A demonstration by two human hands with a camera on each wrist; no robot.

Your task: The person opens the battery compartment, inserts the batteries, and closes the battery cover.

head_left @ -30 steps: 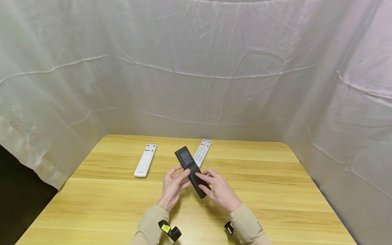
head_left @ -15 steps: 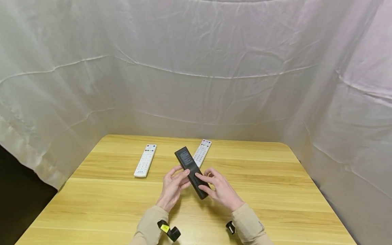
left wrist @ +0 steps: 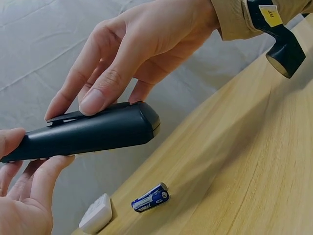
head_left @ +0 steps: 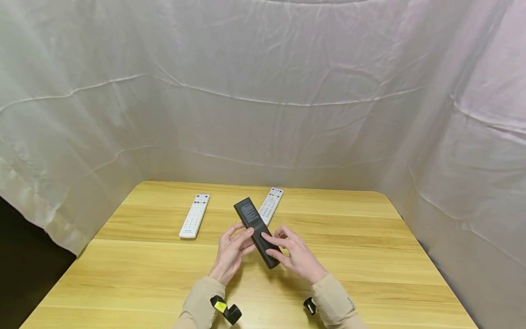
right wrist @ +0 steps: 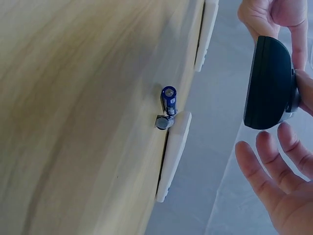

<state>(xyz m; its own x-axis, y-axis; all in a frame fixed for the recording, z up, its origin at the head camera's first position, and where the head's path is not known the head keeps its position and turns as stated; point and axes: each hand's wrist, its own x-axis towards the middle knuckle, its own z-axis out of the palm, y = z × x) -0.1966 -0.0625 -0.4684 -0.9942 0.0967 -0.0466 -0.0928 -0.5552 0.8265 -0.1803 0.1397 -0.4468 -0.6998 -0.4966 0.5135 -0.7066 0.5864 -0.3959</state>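
A person grips a black remote control (head_left: 257, 223), back side up, in the left hand (head_left: 231, 256), raised over a wood-grain table (head_left: 135, 274), as seen from where I stand. The left thumb lies on the upturned back, the fingers underneath. A printed label (head_left: 249, 213) sits on the far half of the remote, beyond the left thumb, its lettering too small to read.

Close by, the right hand (head_left: 298, 257) pinches the battery cover (left wrist: 71, 117) with thumb and index finger on the remote's near half; one end of the cover stands up off the body, a thin gap beneath it.

Two blue cylindrical batteries (left wrist: 150, 198) lie close together on the tabletop, beneath and beyond the hands. Just beside them is a white remote control (head_left: 271, 206), ahead of the hands and partly hidden behind the black one. A second white remote (head_left: 195, 215), buttons up, rests to the left of the left hand and a little farther out.

Beige sleeves (head_left: 202, 297) cover both forearms, each with a black wrist mount (head_left: 232, 313). Pale, creased cloth (head_left: 263, 119) hangs past the table's far edge, well ahead of both hands.
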